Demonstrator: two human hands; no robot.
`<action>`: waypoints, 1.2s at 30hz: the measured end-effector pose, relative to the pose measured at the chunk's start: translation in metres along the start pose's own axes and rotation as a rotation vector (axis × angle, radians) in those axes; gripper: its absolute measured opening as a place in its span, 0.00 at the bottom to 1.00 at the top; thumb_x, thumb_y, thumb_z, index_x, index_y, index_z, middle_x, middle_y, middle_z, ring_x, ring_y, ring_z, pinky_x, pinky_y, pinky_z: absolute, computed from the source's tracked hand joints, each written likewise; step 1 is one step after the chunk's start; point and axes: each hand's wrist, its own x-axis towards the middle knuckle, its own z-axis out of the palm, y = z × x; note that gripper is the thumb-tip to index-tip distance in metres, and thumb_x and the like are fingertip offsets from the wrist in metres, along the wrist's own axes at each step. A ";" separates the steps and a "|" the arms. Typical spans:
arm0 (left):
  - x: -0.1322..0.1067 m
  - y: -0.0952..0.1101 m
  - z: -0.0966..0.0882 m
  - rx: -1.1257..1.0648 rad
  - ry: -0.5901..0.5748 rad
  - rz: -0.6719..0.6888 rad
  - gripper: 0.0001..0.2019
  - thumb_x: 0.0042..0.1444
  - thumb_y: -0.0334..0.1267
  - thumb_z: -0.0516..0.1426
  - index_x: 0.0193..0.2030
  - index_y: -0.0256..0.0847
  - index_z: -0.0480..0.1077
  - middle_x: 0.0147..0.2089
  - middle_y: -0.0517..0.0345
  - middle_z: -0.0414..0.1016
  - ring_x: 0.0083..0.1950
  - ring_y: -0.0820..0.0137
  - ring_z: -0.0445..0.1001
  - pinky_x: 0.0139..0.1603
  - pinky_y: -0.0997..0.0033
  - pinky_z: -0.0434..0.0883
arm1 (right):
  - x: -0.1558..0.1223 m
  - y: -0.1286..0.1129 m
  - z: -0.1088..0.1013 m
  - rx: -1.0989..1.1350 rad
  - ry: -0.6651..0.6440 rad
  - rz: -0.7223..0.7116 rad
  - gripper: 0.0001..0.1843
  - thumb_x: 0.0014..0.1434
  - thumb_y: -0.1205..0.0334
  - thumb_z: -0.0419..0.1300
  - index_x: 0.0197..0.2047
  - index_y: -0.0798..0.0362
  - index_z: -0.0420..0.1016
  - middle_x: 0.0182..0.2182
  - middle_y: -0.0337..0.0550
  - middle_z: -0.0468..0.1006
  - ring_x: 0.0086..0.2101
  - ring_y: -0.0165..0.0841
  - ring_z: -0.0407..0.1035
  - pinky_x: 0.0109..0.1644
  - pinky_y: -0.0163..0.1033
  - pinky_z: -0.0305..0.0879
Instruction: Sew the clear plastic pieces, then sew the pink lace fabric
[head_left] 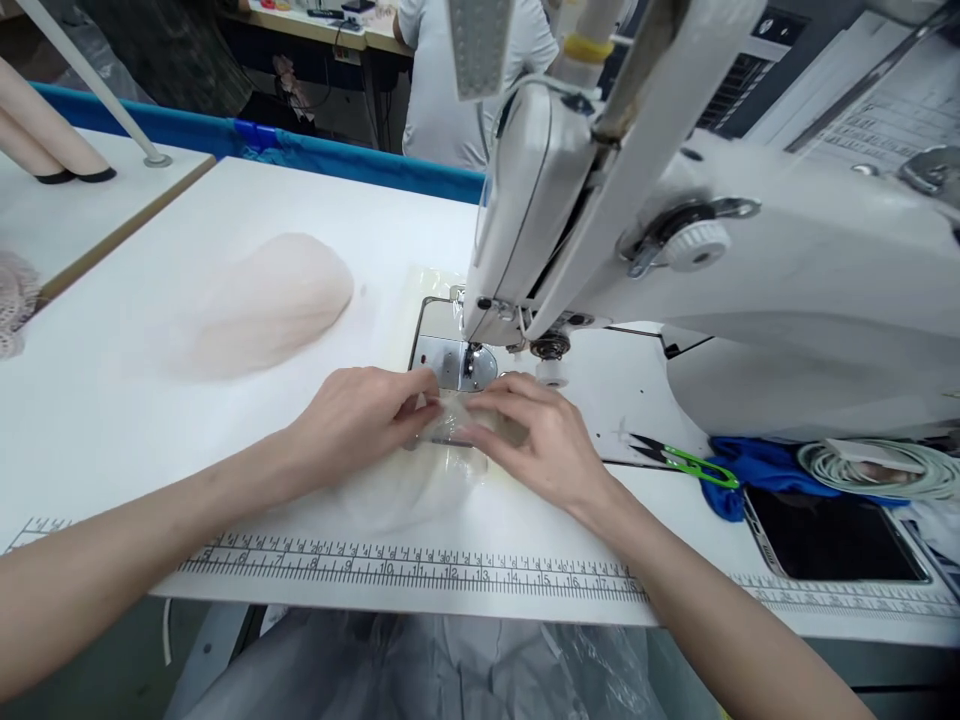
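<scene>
Fingers of the left hand [360, 420] and right hand [547, 440] look nearly closed, pinching sheer whitish fabric [450, 425] just in front of the white sewing machine [517, 210]. From my remote seat: uneven pulling could pucker it; slippery folds could skew.

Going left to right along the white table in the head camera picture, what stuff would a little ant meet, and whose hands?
Lace, pale cloth, the person's left hand, right hand, green snips, phone.
</scene>
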 end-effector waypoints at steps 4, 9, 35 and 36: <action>0.000 0.006 -0.002 -0.474 0.007 -0.033 0.13 0.62 0.48 0.54 0.33 0.42 0.70 0.23 0.65 0.68 0.23 0.75 0.67 0.23 0.76 0.60 | 0.000 -0.008 -0.005 0.168 -0.119 0.062 0.08 0.55 0.53 0.68 0.37 0.47 0.81 0.36 0.37 0.78 0.30 0.28 0.68 0.32 0.35 0.63; 0.003 0.003 -0.013 -0.785 -0.074 -0.107 0.14 0.61 0.49 0.56 0.32 0.40 0.70 0.24 0.64 0.68 0.20 0.77 0.67 0.20 0.77 0.63 | 0.001 -0.003 -0.018 0.421 -0.295 0.213 0.05 0.57 0.60 0.65 0.32 0.50 0.80 0.18 0.30 0.69 0.18 0.23 0.55 0.22 0.31 0.51; -0.008 0.018 0.009 -0.504 0.074 0.012 0.11 0.60 0.48 0.58 0.40 0.47 0.78 0.30 0.65 0.80 0.26 0.74 0.72 0.27 0.76 0.68 | -0.001 -0.010 0.003 0.672 0.053 0.163 0.14 0.53 0.74 0.63 0.43 0.50 0.78 0.29 0.34 0.79 0.32 0.27 0.74 0.38 0.33 0.72; -0.008 0.017 0.010 -0.504 0.082 0.025 0.11 0.60 0.48 0.58 0.40 0.47 0.78 0.31 0.64 0.80 0.26 0.74 0.73 0.27 0.76 0.68 | -0.002 -0.010 0.003 0.658 0.067 0.156 0.14 0.53 0.74 0.63 0.42 0.50 0.78 0.29 0.33 0.79 0.32 0.27 0.74 0.37 0.32 0.72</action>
